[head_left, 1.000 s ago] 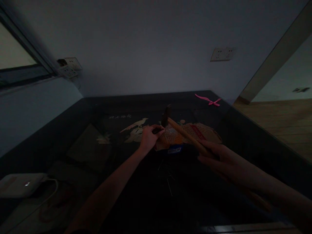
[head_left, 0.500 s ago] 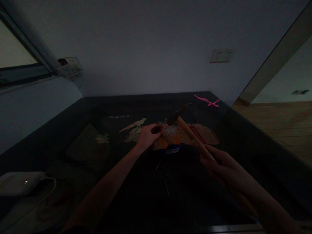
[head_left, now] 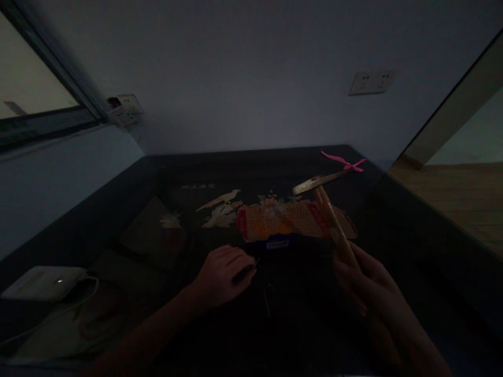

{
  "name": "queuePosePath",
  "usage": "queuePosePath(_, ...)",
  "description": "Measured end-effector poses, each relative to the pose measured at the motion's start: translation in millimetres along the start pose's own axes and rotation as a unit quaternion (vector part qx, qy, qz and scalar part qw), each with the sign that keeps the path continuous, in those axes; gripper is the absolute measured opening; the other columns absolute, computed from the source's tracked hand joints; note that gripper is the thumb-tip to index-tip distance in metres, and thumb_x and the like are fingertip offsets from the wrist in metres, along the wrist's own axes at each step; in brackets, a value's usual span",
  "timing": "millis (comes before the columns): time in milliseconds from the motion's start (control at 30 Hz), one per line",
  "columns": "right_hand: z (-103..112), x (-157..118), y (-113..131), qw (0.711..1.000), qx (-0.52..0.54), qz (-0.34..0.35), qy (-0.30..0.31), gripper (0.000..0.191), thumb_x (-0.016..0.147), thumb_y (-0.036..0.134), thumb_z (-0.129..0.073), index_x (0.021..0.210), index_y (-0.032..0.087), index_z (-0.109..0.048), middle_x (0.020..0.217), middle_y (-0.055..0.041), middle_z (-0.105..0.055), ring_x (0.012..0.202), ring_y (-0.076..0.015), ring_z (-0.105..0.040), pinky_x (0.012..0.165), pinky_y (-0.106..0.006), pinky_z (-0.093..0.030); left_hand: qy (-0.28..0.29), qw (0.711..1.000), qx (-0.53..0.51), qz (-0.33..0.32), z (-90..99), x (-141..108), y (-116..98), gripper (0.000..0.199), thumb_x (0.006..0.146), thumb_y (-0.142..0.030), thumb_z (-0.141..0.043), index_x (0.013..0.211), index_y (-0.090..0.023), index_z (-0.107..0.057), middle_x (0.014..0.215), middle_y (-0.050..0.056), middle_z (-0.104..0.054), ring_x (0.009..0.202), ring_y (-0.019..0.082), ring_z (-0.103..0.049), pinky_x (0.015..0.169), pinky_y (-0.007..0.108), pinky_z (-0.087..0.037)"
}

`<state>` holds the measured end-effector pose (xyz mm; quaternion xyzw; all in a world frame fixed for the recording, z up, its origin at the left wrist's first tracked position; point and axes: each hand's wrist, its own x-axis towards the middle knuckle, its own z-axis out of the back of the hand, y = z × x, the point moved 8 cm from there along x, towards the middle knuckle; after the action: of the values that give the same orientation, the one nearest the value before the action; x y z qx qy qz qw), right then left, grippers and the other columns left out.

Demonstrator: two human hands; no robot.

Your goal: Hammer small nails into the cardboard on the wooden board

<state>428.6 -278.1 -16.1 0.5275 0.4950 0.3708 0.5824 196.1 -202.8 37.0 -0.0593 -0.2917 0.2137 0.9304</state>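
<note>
Bare right hand [head_left: 379, 296] grips a wooden-handled hammer [head_left: 337, 228], head raised near the right part of a speckled orange, red-banded sheet [head_left: 281, 219] lying on the dark glossy table [head_left: 306, 330]. Bare left hand [head_left: 226, 275] curls by thin pale sticks [head_left: 266, 303]; whether it pinches 1 is unclear. Farther back lies 1 pink ribbon [head_left: 352, 167].

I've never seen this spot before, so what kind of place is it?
Probably a room in a home: wall sockets, light wood flooring and a dark tabletop with a bird-and-flower picture suggest that, though it is dim.
</note>
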Motion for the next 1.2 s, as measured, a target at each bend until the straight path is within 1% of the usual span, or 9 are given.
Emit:
queuePosePath(100, -1.7, -1.4, 1.6, 1.0, 0.0, -0.003, 0.0, 0.058, 0.079, 0.045, -0.064, 0.128, 0.019, -0.047, 0.048, 0.0095, -0.041, 0.03, -0.0029, -0.027, 0.028, -0.013, -0.023, 0.164, 0.971, 0.022, 0.171, -44.2, -25.0, 27.1, 0.011, 0.082, -0.028, -0.056, 0.089, -0.02, -0.058, 0.084, 0.001, -0.065, 0.072, 0.014, -0.061, 0.064, 0.025, -0.044)
queuePosePath(200, -3.6, -1.8, 2.0, 1.0, -0.006, -0.005, 0.005, 0.062, 0.079, 0.046, -0.064, 0.131, 0.02, -0.044, 0.051, 0.0087, -0.042, 0.031, -0.0033, -0.029, 0.028, -0.014, -0.025, 0.234, 0.935, 0.018, 0.266, -61.6, -35.2, 42.8, 0.017, 0.082, -0.036, -0.056, 0.088, -0.02, -0.058, 0.087, 0.001, -0.063, 0.074, 0.015, -0.06, 0.063, 0.025, -0.043)
queuePosePath(300, -5.5, -1.5, 1.7, 1.0, -0.02, -0.003, 0.018, 0.063, 0.08, 0.046, -0.063, 0.133, 0.02, -0.042, 0.052, 0.0087, -0.042, 0.032, -0.0035, -0.029, 0.028, -0.014, -0.026, 0.263, 0.92, 0.021, 0.289, -65.3, -34.4, 45.2, 0.018, 0.082, -0.037, -0.054, 0.085, -0.02, -0.058, 0.088, 0.001, -0.062, 0.074, 0.015, -0.06, 0.064, 0.026, -0.042)
queuePosePath(433, -5.8, -1.3, 0.7, 1.0, -0.017, -0.006, 0.02, 0.063, 0.08, 0.046, -0.063, 0.133, 0.02, -0.043, 0.053, 0.0085, -0.041, 0.033, -0.0036, -0.029, 0.029, -0.014, -0.026, 0.285, 0.914, 0.033, 0.287, -67.2, -34.9, 43.2, 0.013, 0.084, -0.031, -0.051, 0.084, -0.02, -0.059, 0.089, 0.002, -0.063, 0.076, 0.015, -0.06, 0.064, 0.025, -0.042)
queuePosePath(633, -6.0, -2.0, 1.1, 1.0, -0.009, -0.01, 0.02, 0.065, 0.081, 0.045, -0.063, 0.136, 0.02, -0.041, 0.053, 0.0086, -0.04, 0.034, -0.0038, -0.029, 0.029, -0.014, -0.026, 0.295, 0.909, 0.094, 0.278, -59.7, -37.0, 51.4, 0.017, 0.088, -0.022, -0.044, 0.087, -0.017, -0.06, 0.091, 0.006, -0.066, 0.08, 0.017, -0.062, 0.068, 0.026, -0.043)
queuePosePath(767, -7.2, -2.2, 1.6, 1.0, -0.011, -0.004, 0.026, 0.065, 0.082, 0.045, -0.061, 0.137, 0.019, -0.04, 0.051, 0.0084, -0.042, 0.033, -0.0039, -0.029, 0.028, -0.014, -0.026, 0.249, 0.916, 0.048, 0.31, -47.0, -44.8, 69.6, 0.015, 0.088, -0.02, -0.045, 0.088, -0.019, -0.06, 0.086, 0.003, -0.068, 0.076, 0.015, -0.064, 0.067, 0.025, -0.045)
queuePosePath(900, -6.0, -2.9, 0.1, 1.0, -0.008, -0.009, 0.012, 0.066, 0.08, 0.045, -0.064, 0.136, 0.019, -0.042, 0.051, 0.0088, -0.041, 0.033, -0.0035, -0.028, 0.028, -0.013, -0.025, 0.139, 0.948, -0.02, 0.287, -23.6, -47.9, 77.4, 0.014, 0.084, -0.021, -0.049, 0.085, -0.02, -0.063, 0.085, 0.002, -0.069, 0.076, 0.014, -0.064, 0.07, 0.024, -0.049)
queuePosePath(1000, -6.8, -3.7, 0.6, 1.0, -0.01, -0.007, 0.014, 0.064, 0.08, 0.045, -0.063, 0.135, 0.019, -0.043, 0.051, 0.0088, -0.041, 0.033, -0.0034, -0.028, 0.028, -0.013, -0.025, 0.071, 0.958, -0.054, 0.272, -1.3, -44.0, 74.0, 0.013, 0.083, -0.025, -0.053, 0.083, -0.02, -0.066, 0.085, 0.002, -0.069, 0.078, 0.015, -0.065, 0.072, 0.025, -0.051)
queuePosePath(1200, -10.0, -3.1, 2.0, 0.999, -0.016, 0.004, 0.028, 0.064, 0.081, 0.045, -0.062, 0.136, 0.019, -0.041, 0.052, 0.0088, -0.04, 0.034, -0.0039, -0.029, 0.029, -0.015, -0.026, -0.06, 0.938, -0.162, 0.302, 36.3, -14.8, 67.8, 0.011, 0.081, -0.028, -0.058, 0.084, -0.02, -0.064, 0.085, 0.002, -0.07, 0.078, 0.017, -0.069, 0.074, 0.027, -0.056)
